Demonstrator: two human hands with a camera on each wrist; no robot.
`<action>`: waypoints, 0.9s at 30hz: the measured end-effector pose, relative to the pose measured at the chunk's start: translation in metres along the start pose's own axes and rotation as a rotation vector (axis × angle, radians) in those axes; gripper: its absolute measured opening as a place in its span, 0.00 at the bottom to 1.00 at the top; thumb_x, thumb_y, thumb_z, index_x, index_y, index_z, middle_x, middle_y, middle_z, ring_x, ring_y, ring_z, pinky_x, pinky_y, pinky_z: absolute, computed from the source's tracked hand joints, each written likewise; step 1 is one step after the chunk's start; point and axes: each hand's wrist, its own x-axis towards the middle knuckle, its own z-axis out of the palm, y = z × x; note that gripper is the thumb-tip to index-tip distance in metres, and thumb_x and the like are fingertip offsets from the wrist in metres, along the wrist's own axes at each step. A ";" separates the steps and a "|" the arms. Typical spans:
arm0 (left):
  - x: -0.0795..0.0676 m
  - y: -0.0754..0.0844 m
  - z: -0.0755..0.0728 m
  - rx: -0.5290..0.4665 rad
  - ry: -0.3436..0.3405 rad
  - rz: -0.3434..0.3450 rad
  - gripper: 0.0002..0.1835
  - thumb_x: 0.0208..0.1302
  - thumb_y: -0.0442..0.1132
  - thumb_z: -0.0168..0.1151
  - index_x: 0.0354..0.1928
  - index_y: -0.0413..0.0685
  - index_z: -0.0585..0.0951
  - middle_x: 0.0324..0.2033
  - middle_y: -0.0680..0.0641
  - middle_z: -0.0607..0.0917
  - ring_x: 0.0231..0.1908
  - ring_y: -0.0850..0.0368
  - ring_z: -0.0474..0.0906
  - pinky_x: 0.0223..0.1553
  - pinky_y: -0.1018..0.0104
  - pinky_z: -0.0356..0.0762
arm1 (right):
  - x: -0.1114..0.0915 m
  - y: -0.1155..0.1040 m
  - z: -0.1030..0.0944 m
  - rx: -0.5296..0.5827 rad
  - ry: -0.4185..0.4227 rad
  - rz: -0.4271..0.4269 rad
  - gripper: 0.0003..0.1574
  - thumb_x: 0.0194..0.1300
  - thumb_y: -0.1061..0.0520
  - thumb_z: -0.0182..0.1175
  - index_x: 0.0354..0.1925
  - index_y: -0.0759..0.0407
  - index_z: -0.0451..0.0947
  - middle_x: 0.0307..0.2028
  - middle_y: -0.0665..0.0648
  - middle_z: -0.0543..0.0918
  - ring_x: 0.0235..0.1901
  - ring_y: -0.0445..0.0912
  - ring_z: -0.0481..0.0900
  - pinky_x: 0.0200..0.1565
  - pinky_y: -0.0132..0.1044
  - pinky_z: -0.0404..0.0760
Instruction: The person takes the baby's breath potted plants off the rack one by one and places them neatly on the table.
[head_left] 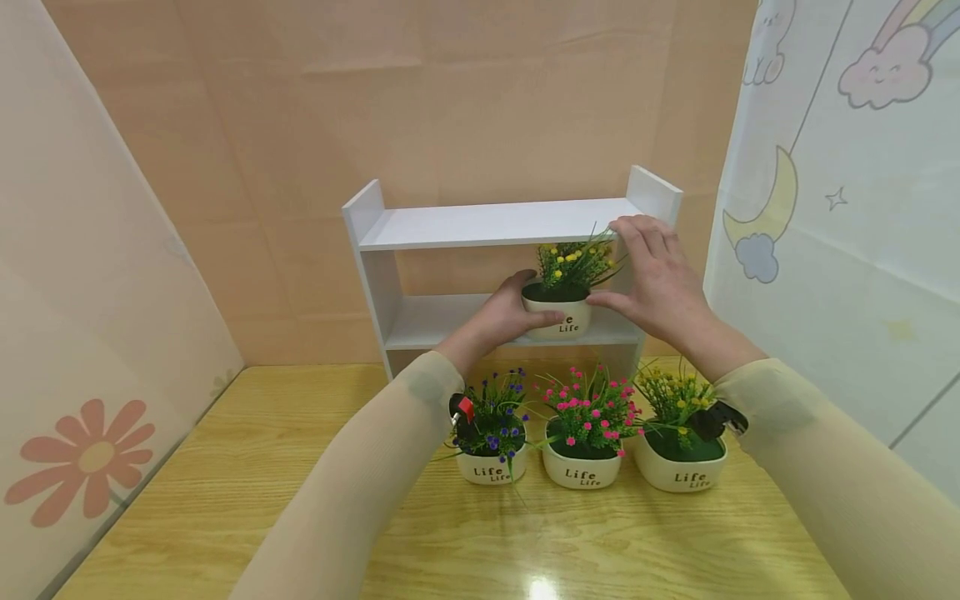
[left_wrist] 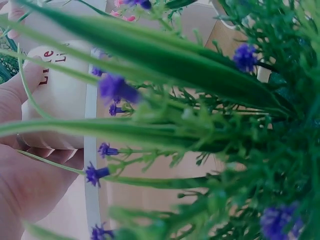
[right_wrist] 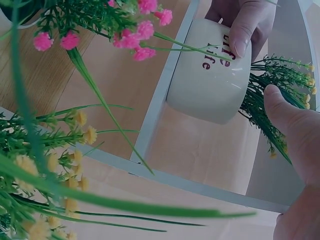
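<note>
A white oval pot lettered "Life" (head_left: 558,321), planted with yellow flowers (head_left: 573,265), stands upright at the right part of the white shelf unit's middle board (head_left: 450,317). My left hand (head_left: 504,315) grips the pot from its left, thumb across the front; its other fingers are mostly hidden behind. My right hand (head_left: 663,279) is spread at the right of the plant, fingers near the top board's front edge and right side panel. In the right wrist view, the right thumb (right_wrist: 282,107) lies beside the leaves, off the pot (right_wrist: 210,72). Whether the pot's base rests fully on the board cannot be told.
In front of the unit, on the wooden table (head_left: 300,467), stand pots with purple flowers (head_left: 491,467), pink flowers (head_left: 582,471) and yellow flowers (head_left: 682,471), below my forearms. A patterned cloth wall (head_left: 847,250) rises at right, another cloth wall (head_left: 97,250) at left.
</note>
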 end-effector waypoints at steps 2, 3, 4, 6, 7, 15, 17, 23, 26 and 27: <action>0.000 0.000 0.000 0.000 0.005 -0.001 0.58 0.69 0.60 0.78 0.88 0.46 0.55 0.85 0.44 0.62 0.83 0.44 0.58 0.79 0.44 0.65 | 0.000 0.000 0.000 0.002 -0.001 0.002 0.70 0.55 0.48 0.89 0.81 0.64 0.57 0.75 0.70 0.62 0.77 0.67 0.56 0.79 0.63 0.58; 0.000 0.000 0.001 0.001 0.008 -0.001 0.58 0.69 0.59 0.79 0.88 0.46 0.56 0.85 0.44 0.62 0.83 0.44 0.59 0.79 0.44 0.65 | -0.001 0.000 0.000 0.004 -0.001 0.003 0.70 0.55 0.48 0.89 0.81 0.65 0.57 0.75 0.70 0.63 0.77 0.67 0.56 0.79 0.63 0.58; 0.000 0.000 0.001 0.003 0.011 -0.001 0.58 0.68 0.59 0.79 0.88 0.45 0.56 0.85 0.44 0.63 0.83 0.44 0.59 0.78 0.44 0.66 | -0.001 0.000 -0.001 0.006 -0.002 0.004 0.70 0.55 0.48 0.89 0.81 0.65 0.57 0.75 0.70 0.63 0.77 0.67 0.56 0.79 0.63 0.58; 0.000 0.000 0.000 0.007 0.019 0.000 0.58 0.68 0.59 0.79 0.88 0.46 0.57 0.84 0.44 0.63 0.83 0.44 0.60 0.78 0.44 0.67 | -0.001 0.000 -0.001 0.009 -0.003 0.006 0.70 0.55 0.48 0.89 0.81 0.65 0.57 0.75 0.70 0.63 0.77 0.67 0.56 0.79 0.63 0.59; -0.001 0.000 0.000 0.013 0.023 -0.001 0.58 0.68 0.60 0.80 0.88 0.46 0.57 0.84 0.44 0.64 0.82 0.44 0.61 0.78 0.44 0.67 | 0.000 0.000 -0.001 0.010 -0.003 0.006 0.70 0.56 0.47 0.89 0.81 0.64 0.57 0.75 0.70 0.63 0.77 0.67 0.56 0.79 0.63 0.58; -0.004 -0.002 -0.007 0.016 0.038 0.006 0.58 0.66 0.59 0.81 0.87 0.44 0.59 0.83 0.42 0.66 0.81 0.42 0.64 0.78 0.44 0.67 | 0.001 0.001 -0.001 0.012 -0.005 0.014 0.69 0.57 0.46 0.88 0.81 0.65 0.58 0.76 0.70 0.62 0.77 0.67 0.55 0.79 0.63 0.57; -0.006 -0.003 -0.009 0.018 0.035 0.008 0.58 0.66 0.59 0.81 0.87 0.44 0.59 0.83 0.42 0.66 0.81 0.42 0.63 0.78 0.44 0.67 | 0.001 0.002 -0.001 0.012 -0.007 0.019 0.69 0.57 0.46 0.88 0.81 0.65 0.58 0.76 0.70 0.62 0.77 0.67 0.55 0.79 0.63 0.57; -0.014 -0.004 -0.012 0.034 0.029 -0.005 0.58 0.66 0.60 0.81 0.88 0.47 0.58 0.84 0.44 0.65 0.82 0.43 0.62 0.78 0.45 0.66 | 0.002 0.002 0.000 0.018 -0.007 0.025 0.68 0.57 0.46 0.88 0.80 0.65 0.58 0.75 0.70 0.63 0.77 0.67 0.56 0.79 0.63 0.58; -0.020 -0.004 -0.014 0.023 0.027 0.001 0.59 0.66 0.60 0.81 0.88 0.46 0.58 0.84 0.44 0.64 0.82 0.42 0.62 0.78 0.44 0.66 | 0.002 0.002 0.000 0.022 -0.009 0.028 0.68 0.57 0.47 0.88 0.81 0.64 0.58 0.76 0.69 0.63 0.77 0.67 0.56 0.79 0.63 0.58; -0.021 -0.005 -0.014 0.020 0.028 0.004 0.59 0.66 0.60 0.81 0.88 0.45 0.58 0.84 0.44 0.64 0.82 0.42 0.62 0.78 0.44 0.66 | 0.002 0.002 0.000 0.024 -0.011 0.031 0.68 0.57 0.47 0.88 0.81 0.64 0.58 0.76 0.69 0.63 0.77 0.67 0.55 0.79 0.63 0.58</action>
